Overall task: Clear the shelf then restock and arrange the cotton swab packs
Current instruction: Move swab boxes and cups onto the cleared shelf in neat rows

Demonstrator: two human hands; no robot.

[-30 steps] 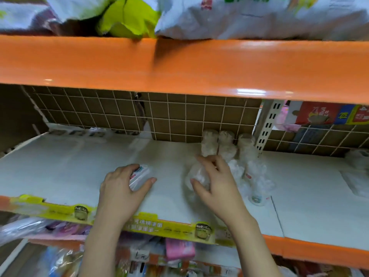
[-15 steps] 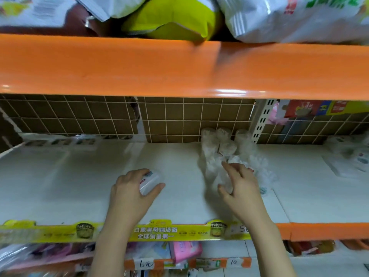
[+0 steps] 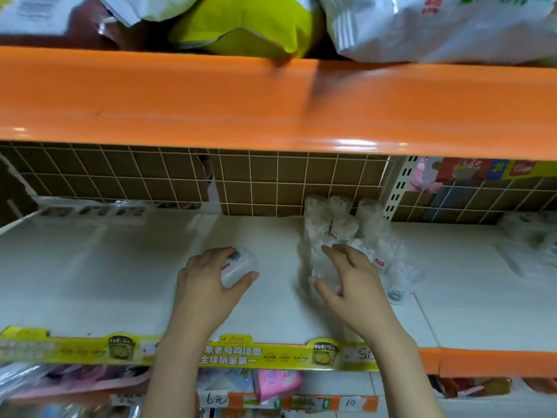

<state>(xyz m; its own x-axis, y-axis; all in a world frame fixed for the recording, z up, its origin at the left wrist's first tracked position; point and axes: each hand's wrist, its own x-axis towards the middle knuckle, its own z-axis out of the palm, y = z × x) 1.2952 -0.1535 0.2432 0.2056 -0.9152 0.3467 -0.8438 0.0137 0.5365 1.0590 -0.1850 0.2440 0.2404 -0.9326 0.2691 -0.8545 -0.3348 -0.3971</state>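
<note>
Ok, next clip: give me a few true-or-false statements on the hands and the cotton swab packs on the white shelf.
1. The left hand holds a single pack. True.
2. The right hand rests flat on bare shelf. False: its curled fingers grip a pack in the cluster of packs.
3. The cluster stands at the shelf's left end. False: it stands right of centre, by the slotted upright.
4. A yellow label strip lines the shelf's front edge. True.

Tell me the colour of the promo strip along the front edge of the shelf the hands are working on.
Yellow-green with white lettering, on the promo strip; the head view shows it.
</note>
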